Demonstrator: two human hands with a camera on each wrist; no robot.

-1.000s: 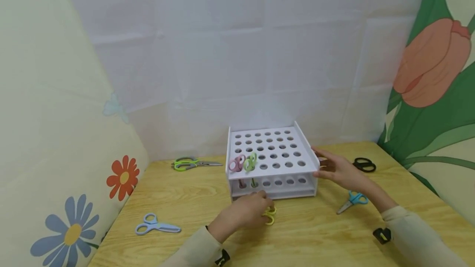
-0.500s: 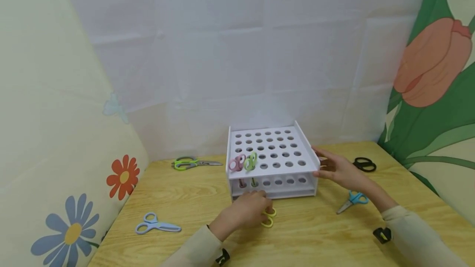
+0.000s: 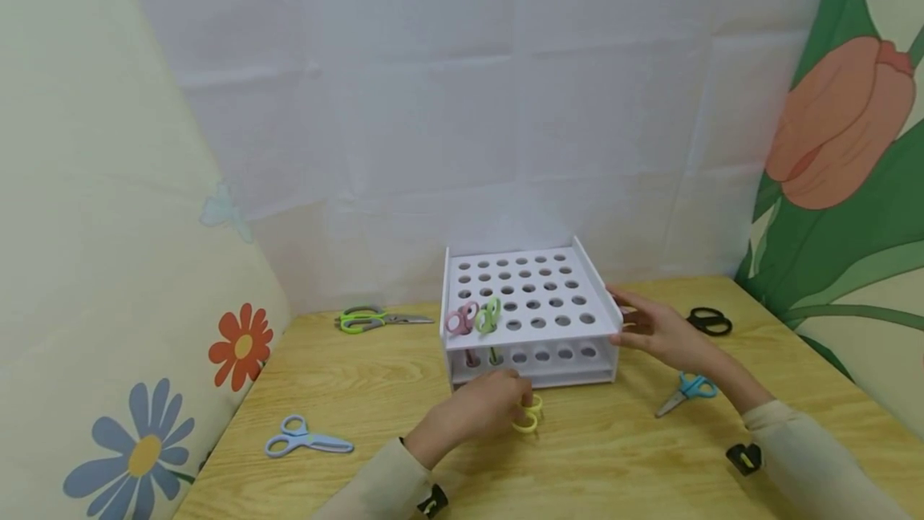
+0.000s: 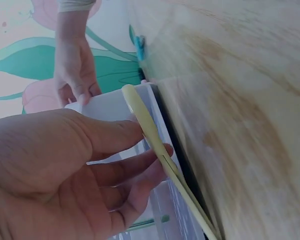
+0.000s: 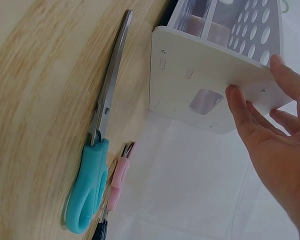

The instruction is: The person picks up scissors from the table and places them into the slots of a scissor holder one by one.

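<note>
My left hand (image 3: 472,409) pinches a pair of yellow scissors (image 4: 152,132) between thumb and fingers, low in front of the white rack (image 3: 540,334). Yellow handle loops stick out right of the fingers in the head view; the hand hides the blades there. My right hand (image 3: 667,331) rests against the rack's right side wall (image 5: 185,85) with fingers extended. Pink-handled scissors (image 3: 462,318) and light green scissors (image 3: 488,315) stand upright in front-row holes at the rack's left, handles above the top plate.
Light blue scissors (image 3: 306,436) lie at the left, green-and-grey scissors (image 3: 382,318) at the back left. Right of the rack lie teal scissors (image 5: 87,185), pink-handled scissors (image 5: 118,175) and black-handled scissors (image 3: 710,321). A white sheet (image 3: 404,119) hangs behind the table.
The yellow scissors' handles have shifted and turned slightly in my left hand, now sitting a little farther right. My right hand has stayed on the rack's side.
</note>
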